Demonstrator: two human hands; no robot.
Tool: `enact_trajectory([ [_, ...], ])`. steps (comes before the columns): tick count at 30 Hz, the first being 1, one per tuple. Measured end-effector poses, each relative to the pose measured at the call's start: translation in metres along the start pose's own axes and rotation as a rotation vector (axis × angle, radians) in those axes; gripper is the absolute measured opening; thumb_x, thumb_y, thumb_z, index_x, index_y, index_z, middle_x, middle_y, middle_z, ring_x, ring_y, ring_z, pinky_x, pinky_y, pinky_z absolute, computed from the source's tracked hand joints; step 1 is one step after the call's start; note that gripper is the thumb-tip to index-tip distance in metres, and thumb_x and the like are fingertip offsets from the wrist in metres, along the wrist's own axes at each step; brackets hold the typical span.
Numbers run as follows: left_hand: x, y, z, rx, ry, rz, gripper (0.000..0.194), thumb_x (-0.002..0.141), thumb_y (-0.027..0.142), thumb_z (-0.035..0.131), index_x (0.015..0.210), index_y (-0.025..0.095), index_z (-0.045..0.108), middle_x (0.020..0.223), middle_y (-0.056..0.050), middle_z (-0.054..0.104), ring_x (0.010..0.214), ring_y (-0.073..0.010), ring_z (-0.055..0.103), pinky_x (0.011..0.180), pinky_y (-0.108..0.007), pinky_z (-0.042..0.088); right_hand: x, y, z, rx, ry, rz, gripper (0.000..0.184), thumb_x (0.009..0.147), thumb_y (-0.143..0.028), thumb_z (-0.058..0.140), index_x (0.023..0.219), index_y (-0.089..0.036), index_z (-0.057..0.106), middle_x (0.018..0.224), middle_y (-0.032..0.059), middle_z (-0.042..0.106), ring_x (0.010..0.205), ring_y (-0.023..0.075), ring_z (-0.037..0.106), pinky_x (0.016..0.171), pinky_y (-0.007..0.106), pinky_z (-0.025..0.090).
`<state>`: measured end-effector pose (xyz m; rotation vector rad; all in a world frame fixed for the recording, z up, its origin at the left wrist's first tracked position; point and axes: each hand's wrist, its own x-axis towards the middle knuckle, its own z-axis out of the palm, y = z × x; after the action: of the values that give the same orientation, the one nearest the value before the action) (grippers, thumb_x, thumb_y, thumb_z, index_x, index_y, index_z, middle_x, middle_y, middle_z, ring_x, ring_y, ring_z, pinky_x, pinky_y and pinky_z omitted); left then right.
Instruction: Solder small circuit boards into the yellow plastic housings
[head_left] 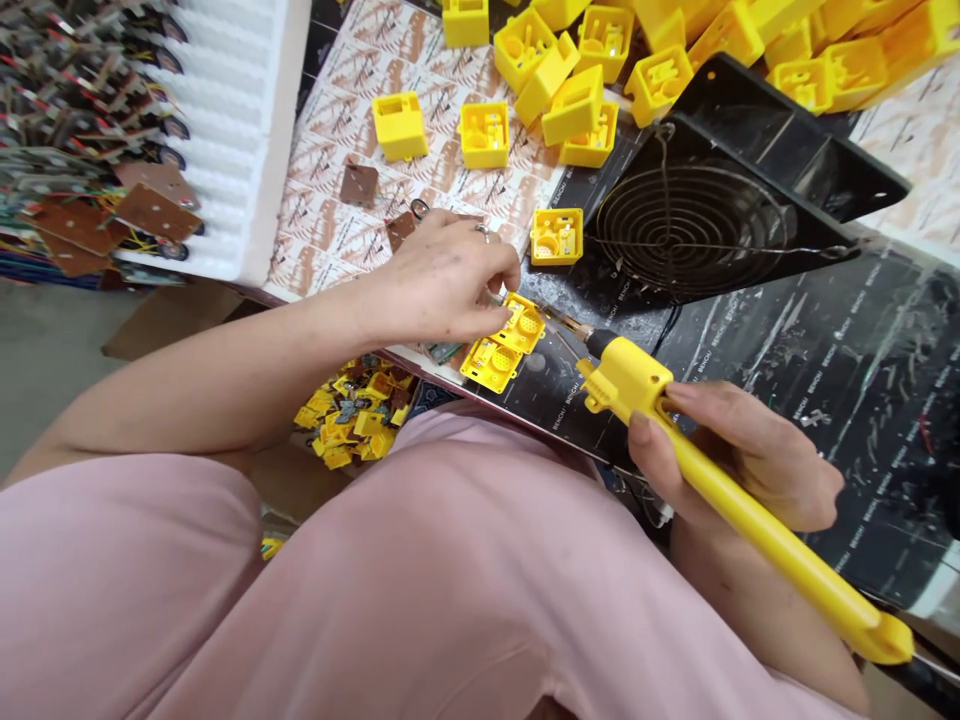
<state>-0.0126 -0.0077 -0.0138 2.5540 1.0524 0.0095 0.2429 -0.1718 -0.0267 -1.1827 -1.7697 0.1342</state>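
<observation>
My right hand (pixel 739 455) is wrapped round a yellow soldering iron (pixel 697 465), and its metal tip points left at a small open yellow plastic case (pixel 529 322). My left hand (pixel 457 275), with a ring on one finger, is closed in a pinch at the left edge of that case. What lies between its fingertips is mostly hidden. A second open yellow case (pixel 491 365) touches the first on the near side, by the table edge. Both show a round speaker grille and small metal parts inside. Part of a green circuit board (pixel 445 352) shows under my left hand.
A black fan (pixel 679 225) with a wire grille stands beyond the iron. Yellow cases (pixel 574 105) are heaped at the back, one (pixel 556 238) standing nearer. A white foam tray (pixel 225 130) with wired circuit boards is left. Yellow parts (pixel 356 415) lie below the table edge.
</observation>
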Motion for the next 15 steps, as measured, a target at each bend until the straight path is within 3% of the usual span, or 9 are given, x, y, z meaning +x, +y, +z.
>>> enact_trajectory([
  [2, -0.008, -0.005, -0.002, -0.067, 0.022, 0.004, 0.030, 0.090, 0.040, 0.056, 0.108, 0.023, 0.073, 0.098, -0.001, 0.078, 0.099, -0.0224, 0.069, 0.114, -0.050, 0.044, -0.006, -0.003, -0.001, -0.036, 0.031, 0.089, 0.064, 0.083, -0.017, 0.088, 0.141, -0.035, 0.067, 0.099, -0.0009, 0.082, 0.071, 0.0206, 0.076, 0.058, 0.034, 0.065],
  [5, -0.018, -0.010, 0.001, -0.113, 0.093, 0.024, 0.029, 0.096, 0.038, 0.050, 0.105, 0.024, 0.074, 0.099, -0.001, 0.080, 0.095, -0.0198, 0.069, 0.123, -0.051, 0.039, -0.011, -0.005, -0.002, -0.065, 0.069, 0.202, 0.064, 0.084, -0.018, 0.087, 0.141, -0.038, 0.068, 0.108, -0.0014, 0.082, 0.079, 0.0230, 0.079, 0.067, 0.039, 0.067],
  [9, -0.020, -0.010, 0.009, 0.001, 0.141, 0.040, 0.030, 0.099, 0.032, 0.047, 0.095, 0.029, 0.077, 0.095, 0.000, 0.080, 0.103, -0.0233, 0.071, 0.126, -0.056, 0.034, -0.010, -0.004, 0.000, 0.083, 0.061, 0.143, 0.058, 0.083, -0.012, 0.086, 0.133, -0.039, 0.073, 0.095, -0.0039, 0.081, 0.068, 0.0205, 0.075, 0.054, 0.037, 0.062],
  [15, -0.021, -0.005, 0.004, 0.039, 0.124, 0.092, 0.033, 0.101, 0.036, 0.048, 0.093, 0.030, 0.079, 0.098, -0.001, 0.081, 0.109, -0.0256, 0.071, 0.128, -0.059, 0.032, -0.007, -0.011, 0.001, 0.129, 0.078, 0.214, 0.055, 0.083, -0.007, 0.083, 0.128, -0.040, 0.076, 0.089, -0.0036, 0.079, 0.069, 0.0211, 0.073, 0.054, 0.038, 0.061],
])
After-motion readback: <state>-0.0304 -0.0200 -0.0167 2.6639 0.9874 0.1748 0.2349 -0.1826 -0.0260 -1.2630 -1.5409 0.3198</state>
